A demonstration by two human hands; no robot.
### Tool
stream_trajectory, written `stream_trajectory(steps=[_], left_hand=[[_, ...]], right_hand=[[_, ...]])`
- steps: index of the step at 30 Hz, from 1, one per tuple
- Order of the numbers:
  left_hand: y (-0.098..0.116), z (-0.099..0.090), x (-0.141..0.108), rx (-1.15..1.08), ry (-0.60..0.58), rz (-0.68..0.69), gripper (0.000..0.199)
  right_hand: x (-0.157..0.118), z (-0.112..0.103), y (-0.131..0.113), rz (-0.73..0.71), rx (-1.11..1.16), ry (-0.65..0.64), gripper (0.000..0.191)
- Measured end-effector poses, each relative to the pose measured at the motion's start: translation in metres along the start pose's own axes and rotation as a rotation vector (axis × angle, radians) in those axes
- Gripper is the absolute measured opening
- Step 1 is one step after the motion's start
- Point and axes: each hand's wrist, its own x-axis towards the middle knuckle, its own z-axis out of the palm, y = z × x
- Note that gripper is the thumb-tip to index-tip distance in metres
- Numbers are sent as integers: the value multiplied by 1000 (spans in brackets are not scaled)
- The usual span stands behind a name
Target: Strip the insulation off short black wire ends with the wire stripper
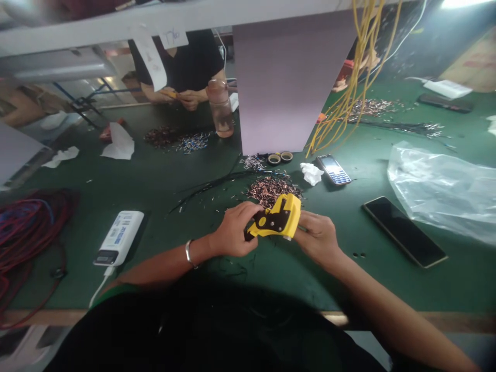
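My left hand (237, 230) is wrapped round the handles of a yellow and black wire stripper (281, 217), held over the green table. At the tool's right end is my right hand (316, 236), its fingers pinched close against the yellow head. Whatever those fingers hold is hidden behind the tool. Just beyond the stripper lies a heap of short copper-coloured wire pieces (267, 188). Thin dark wires (217, 181) stretch leftward from behind that heap, beside a small pile of silvery bits (252, 162).
A power bank (123, 232) and coiled red cables (31, 232) lie left. To the right are a smartphone (405, 231), keypad phone (334, 169) and plastic bag (442, 186). Yellow wires (358, 72) hang by an upright panel (287, 88). A person (178, 67) works opposite, near a bottle (221, 111).
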Motion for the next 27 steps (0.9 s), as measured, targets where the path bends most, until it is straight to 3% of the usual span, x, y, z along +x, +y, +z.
stream_trajectory(steps=[8,20,27], left_hand=[[0,-9,8,-468,-152,-368,33],[3,-12,11,-567,-227,-481,19],[0,-10,9,-580,-258,-526,21]], right_hand=[[2,-1,-4,83,26,-44,19],[2,2,-4,193,35,-81,19],[2,3,-5,273,80,-102,21]])
